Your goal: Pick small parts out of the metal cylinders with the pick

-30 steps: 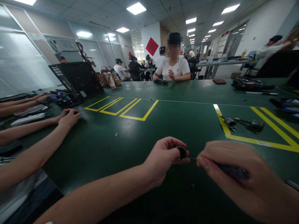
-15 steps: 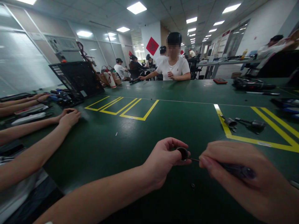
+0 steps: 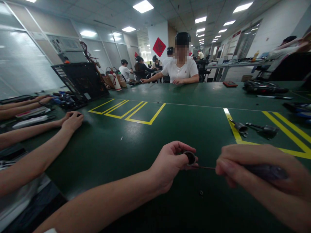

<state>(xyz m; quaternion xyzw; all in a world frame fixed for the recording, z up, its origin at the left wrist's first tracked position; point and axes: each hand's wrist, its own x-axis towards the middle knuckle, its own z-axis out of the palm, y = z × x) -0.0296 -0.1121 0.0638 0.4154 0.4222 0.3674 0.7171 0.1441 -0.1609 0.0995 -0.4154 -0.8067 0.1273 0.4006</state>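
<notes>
My left hand (image 3: 170, 165) is closed around a piston-like metal cup (image 3: 191, 157), its hollow round opening facing me. In my right hand (image 3: 262, 181) is a screwdriver (image 3: 266, 172) with a dark see-through handle and a thin shaft. That shaft points left, and its tip reaches the fingers of my left hand under the cup; whether it touches the cup is hidden. Below the hands, a small dark ring or nut (image 3: 201, 193) lies on the green table (image 3: 109, 168). Two more metal cups with rods, a left one (image 3: 241, 127) and a right one (image 3: 270, 130), lie beyond my right hand.
Yellow tape (image 3: 138, 121) marks boxes on the table. At left are a co-worker's hands (image 3: 73, 121), with a black panel (image 3: 82, 81) behind. Across the table sits a person (image 3: 183, 69). A red-and-black device (image 3: 230, 84) and a dark tool (image 3: 264, 87) lie far right.
My right hand has moved right with the screwdriver, so more of its shaft shows. My left hand stays nearly in place. The person across has lowered a hand to the table.
</notes>
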